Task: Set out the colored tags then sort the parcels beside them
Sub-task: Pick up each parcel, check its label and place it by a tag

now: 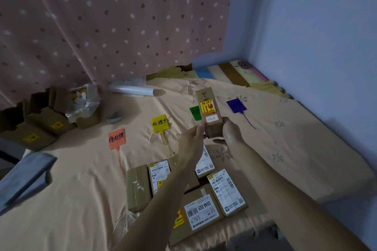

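Both hands share a grip on one small brown parcel (209, 112), held upright above the bed. The left hand (191, 138) pinches its lower left edge between thumb and curled fingers. The right hand (231, 132) wraps its lower right corner, so each grip is closed on the cardboard. A yellow and red sticker and a small white label face the camera, and black handwriting marks the top of the box.

Taking the yellow tag (160, 125) as the marker, the held parcel is up and to its right. The orange tag (116, 137) lies to its left, a little nearer the person. The green tag (194, 112) lies to its right, partly hidden behind the held parcel, and the purple tag (235, 105) lies farther right again. All four lie flat on the peach bed sheet (81, 199), apart from one another, tails toward the person.

Nearer than the yellow tag, under the forearms, a pile of parcels (201, 210) with white shipping labels lies touching and overlapping. Far left of the yellow tag stand brown cartons (40, 126) with a crumpled clear bag (83, 100) on them. Behind it and to the left a roll of clear film (132, 88) lies on its side, with a dotted pink curtain (102, 26) hanging beyond
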